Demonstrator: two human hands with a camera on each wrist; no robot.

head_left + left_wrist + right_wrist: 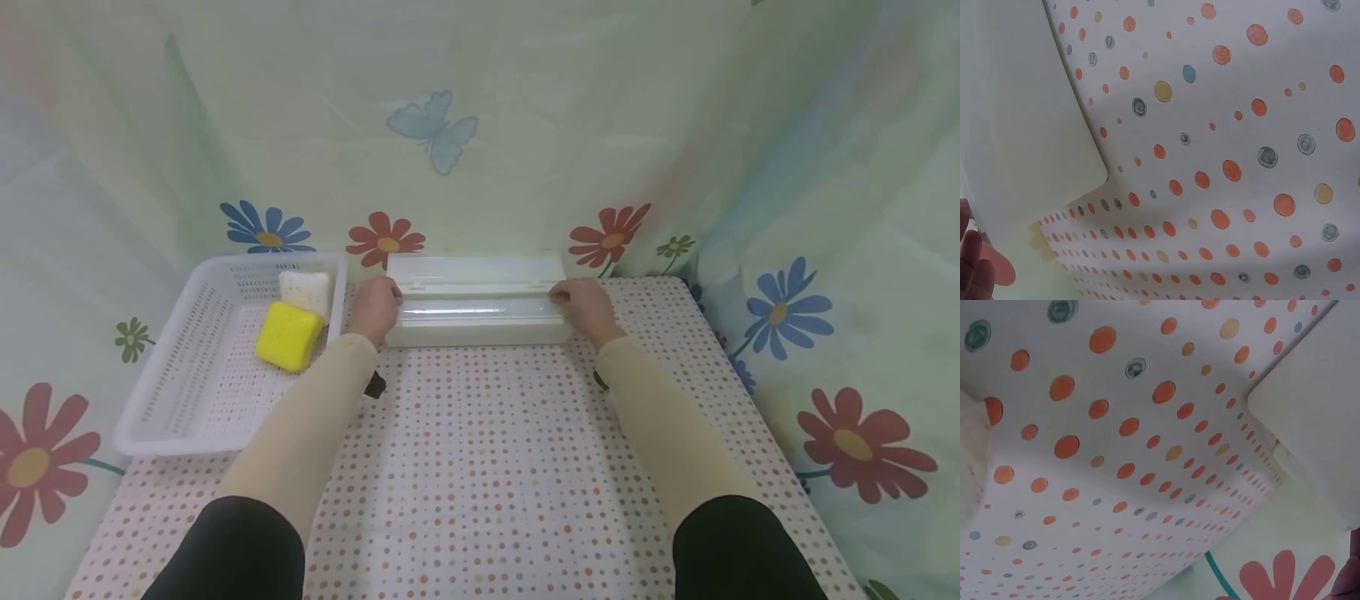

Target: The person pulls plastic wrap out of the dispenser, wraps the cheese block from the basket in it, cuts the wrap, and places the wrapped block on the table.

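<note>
A long white cling film dispenser lies across the far end of the table, its lid tipped back. Shiny clear film shows inside along its length. At the left end my left hand pinches the dispenser near the lid's front edge, fingers curled. My right hand does the same at the right end. In the left wrist view the dispenser's white corner fills the left side, with a few fingers below it. The right wrist view has the other end, the hand mostly out of frame.
To the left stands a white plastic basket holding a yellow sponge and a white speckled block. A dotted cloth covers the table. Flowered curtain hangs close behind and at both sides.
</note>
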